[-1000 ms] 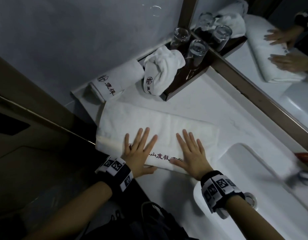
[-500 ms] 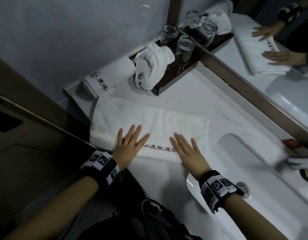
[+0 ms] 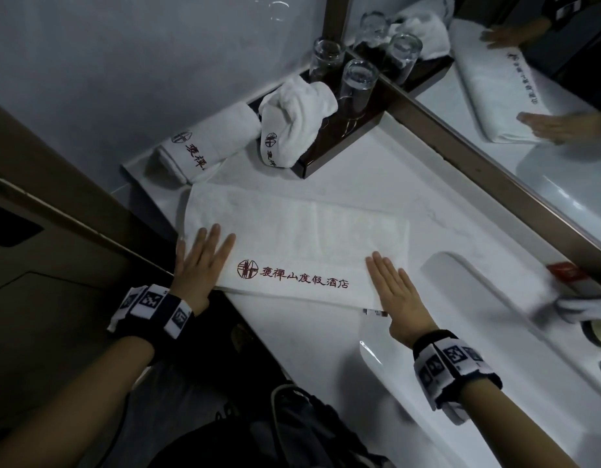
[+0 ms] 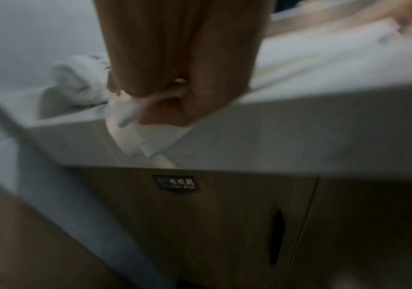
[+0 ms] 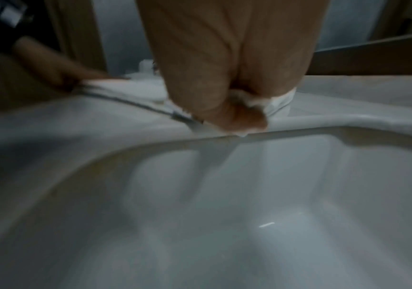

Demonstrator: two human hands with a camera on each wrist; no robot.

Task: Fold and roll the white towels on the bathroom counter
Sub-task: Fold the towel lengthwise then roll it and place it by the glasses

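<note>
A white towel (image 3: 302, 244) with red lettering lies folded into a long strip on the white counter (image 3: 376, 184). My left hand (image 3: 199, 261) presses flat on its left end with straight fingers. My right hand (image 3: 397, 292) lies flat on its near right corner, beside the sink. In the left wrist view the heel of the left hand (image 4: 182, 68) pins a towel corner (image 4: 147, 136) that hangs over the counter edge. In the right wrist view the right hand (image 5: 229, 78) presses the towel (image 5: 125, 88) at the sink rim.
A rolled towel (image 3: 207, 146) lies at the back left against the wall. Another (image 3: 292, 119) leans on a dark tray (image 3: 336, 143) holding glasses (image 3: 358, 86). The sink (image 3: 461, 332) is at the right, a mirror (image 3: 528, 96) behind it. A cabinet front (image 4: 176, 183) is below.
Both hands have slid apart along the towel, the left to its left end and the right to its right end. The red lettering between them is now uncovered.
</note>
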